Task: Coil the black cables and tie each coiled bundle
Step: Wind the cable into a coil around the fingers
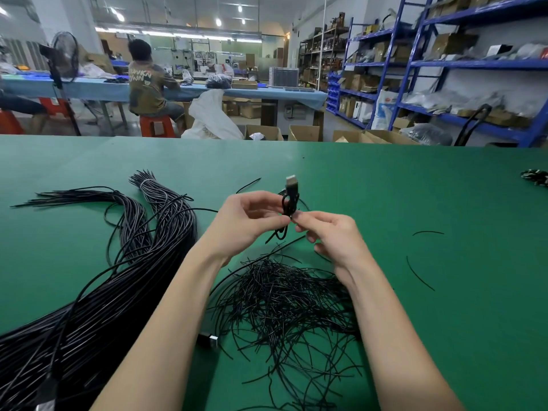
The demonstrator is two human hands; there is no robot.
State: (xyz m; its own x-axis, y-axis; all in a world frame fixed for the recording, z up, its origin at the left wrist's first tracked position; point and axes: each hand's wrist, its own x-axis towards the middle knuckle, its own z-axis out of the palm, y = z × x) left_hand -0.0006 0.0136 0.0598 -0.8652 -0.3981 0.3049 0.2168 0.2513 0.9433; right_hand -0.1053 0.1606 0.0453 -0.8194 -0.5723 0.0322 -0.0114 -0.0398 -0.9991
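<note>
Above the green table (385, 203) my left hand (249, 221) holds a small coiled black cable (290, 203), its silver USB plug (291, 181) pointing up. My right hand (329, 232) pinches the coil's lower part with its fingertips; whether a tie wire is between them I cannot tell. A loose end of the cable hangs below the hands. A thick bundle of long black cables (124, 280) lies at the left, bound near its far end by a pale tie (145, 183). A tangled heap of short black tie wires (284, 298) lies under my forearms.
Single tie wires (419, 274) lie scattered at the right. Some dark cable pieces (535, 176) sit at the far right edge. A small connector (209, 341) lies beside the heap. Beyond the table a seated person (148, 84), cardboard boxes and blue shelves (444, 63).
</note>
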